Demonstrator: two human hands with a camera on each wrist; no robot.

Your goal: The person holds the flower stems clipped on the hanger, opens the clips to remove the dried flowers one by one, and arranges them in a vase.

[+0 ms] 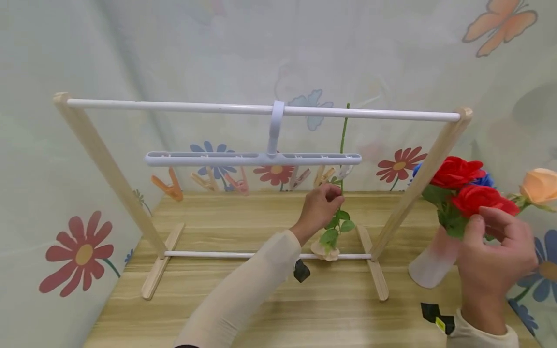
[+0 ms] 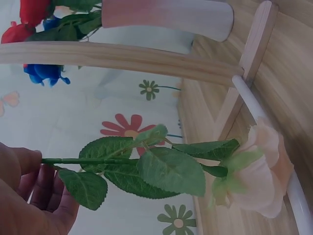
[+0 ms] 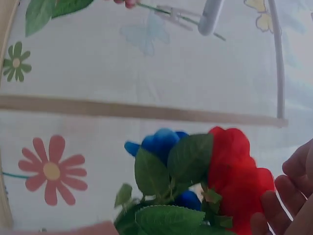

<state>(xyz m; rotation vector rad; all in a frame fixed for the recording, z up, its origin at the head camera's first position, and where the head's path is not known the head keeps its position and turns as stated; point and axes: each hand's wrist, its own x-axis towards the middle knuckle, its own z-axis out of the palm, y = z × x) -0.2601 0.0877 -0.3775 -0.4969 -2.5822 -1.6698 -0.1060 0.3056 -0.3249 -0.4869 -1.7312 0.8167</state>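
Observation:
A pale peach artificial rose (image 1: 325,251) hangs head down at the right end of the hanger (image 1: 209,159). Its green stem (image 1: 344,137) runs up past a white clip (image 1: 345,171) and overlaps the rack's top bar. My left hand (image 1: 319,208) pinches that stem between thumb and fingertips, just above the leaves (image 2: 171,169). On the right, my right hand (image 1: 498,251) is at the red roses (image 1: 483,199) in a pink-and-white vase (image 1: 435,263). Its fingers are loosely bent beside the petals (image 3: 234,181) in the right wrist view, with nothing gripped between them.
A wooden rack with a white top bar (image 1: 196,107) stands on the wood-grain table (image 1: 209,217). Several other clips, among them an orange one (image 1: 169,186), dangle under the hanger. A peach rose (image 1: 539,186) leans out right of the vase. Behind hangs a flower-and-butterfly-printed curtain (image 1: 217,58).

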